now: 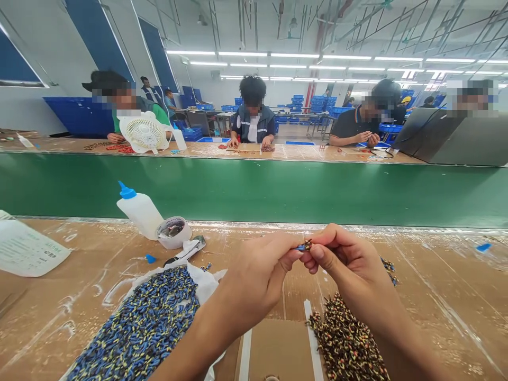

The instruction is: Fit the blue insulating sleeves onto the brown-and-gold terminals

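My left hand (257, 267) and my right hand (349, 264) meet above the bench, fingertips pinched together. Between them is a small blue, black and yellow piece (304, 246); the left thumb and finger grip its blue end, the right fingertips its dark end. Whether it is one piece or two joined is too small to tell. Under my left forearm spreads a heap of small blue and yellow pieces (146, 317) on a white bag (204, 283). Beside my right wrist lies a pile of small dark pieces with yellow and red bits (349, 338).
A white squeeze bottle (141, 214) with a blue tip stands by a tape roll (173, 233). A clear bottle (29, 248) lies at far left. Cardboard (280, 349) with white strips lies in front. Beyond the green belt (254, 190), people work near a fan (145, 131).
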Demonstrator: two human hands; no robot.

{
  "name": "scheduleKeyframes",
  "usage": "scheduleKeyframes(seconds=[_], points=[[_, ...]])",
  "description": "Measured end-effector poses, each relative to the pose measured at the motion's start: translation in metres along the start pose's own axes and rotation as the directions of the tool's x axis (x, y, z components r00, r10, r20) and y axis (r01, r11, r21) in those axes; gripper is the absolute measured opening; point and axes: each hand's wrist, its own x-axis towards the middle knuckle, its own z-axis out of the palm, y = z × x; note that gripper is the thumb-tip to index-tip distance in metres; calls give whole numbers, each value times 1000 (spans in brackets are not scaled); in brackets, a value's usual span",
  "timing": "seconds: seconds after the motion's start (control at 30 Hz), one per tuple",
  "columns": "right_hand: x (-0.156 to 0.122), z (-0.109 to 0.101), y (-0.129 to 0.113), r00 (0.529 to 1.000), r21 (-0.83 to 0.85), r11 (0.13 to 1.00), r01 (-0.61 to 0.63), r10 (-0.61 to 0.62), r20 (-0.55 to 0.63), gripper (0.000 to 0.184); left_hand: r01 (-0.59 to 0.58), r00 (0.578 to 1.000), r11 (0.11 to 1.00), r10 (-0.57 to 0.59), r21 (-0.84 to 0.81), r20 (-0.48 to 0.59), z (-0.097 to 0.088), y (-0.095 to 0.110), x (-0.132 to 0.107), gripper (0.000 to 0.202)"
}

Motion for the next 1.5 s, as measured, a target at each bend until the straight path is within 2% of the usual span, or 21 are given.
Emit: scheduleKeyframes(seconds=[0.17,0.47,0.7,0.83,0.9,0.97,1.0,1.07,1.1,1.13,1.2,1.23,1.3,1.33,1.37,1.43,1.5], points=[[-1,2,0,1000,-37,999,14,-14,-3,7,35,999,999,-36,-34,-21,2,1,-1,20],[3,9,5,996,-102,993,63,-57,62,15,-25,992,999,30,46,-126,6,-6,0,23],[2,6,10,995,-145,988,49,-35,98,16,-13,995,990,27,142,-95,5,-5,-4,23],[1,11,6,995,-140,989,37,-23,95,16,1,997,993,9,116,-79,9,-3,-6,23],[0,16,5,997,-108,994,25,-17,79,17,40,997,995,-34,95,-68,9,-2,-6,24],[-2,14,10,998,-109,994,0,6,59,18,126,992,988,-127,93,-1,6,-3,-11,24],[-4,8,16,999,-139,990,-24,30,44,19,183,980,977,-190,108,58,2,-6,-16,23],[-11,-16,33,996,-264,960,-89,81,-42,23,306,928,934,-335,185,160,-9,-19,-37,19],[-15,-33,43,988,-391,910,-140,105,-112,25,366,890,899,-414,241,191,-16,-29,-52,21],[-21,-54,53,972,-533,820,-210,115,-206,27,425,844,854,-494,301,209,-22,-41,-69,23],[-31,-97,72,929,-604,735,-309,99,-355,29,536,755,715,-644,448,125,-35,-68,-109,28],[-36,-118,80,903,-622,697,-355,84,-422,29,575,727,636,-686,514,35,-39,-82,-129,28],[-43,-151,92,855,-646,631,-430,55,-516,29,619,707,550,-702,561,-92,-44,-104,-164,27],[-46,-162,96,837,-654,602,-458,44,-546,29,627,707,550,-699,552,-106,-44,-112,-177,30],[-47,-170,100,824,-662,576,-480,37,-565,28,616,722,590,-688,521,-76,-44,-116,-186,31],[-48,-177,104,804,-675,529,-514,22,-595,30,624,720,626,-694,468,-31,-41,-117,-196,28],[-46,-173,104,794,-690,498,-525,-5,-608,40,641,709,626,-705,445,-31,-37,-111,-195,25]])
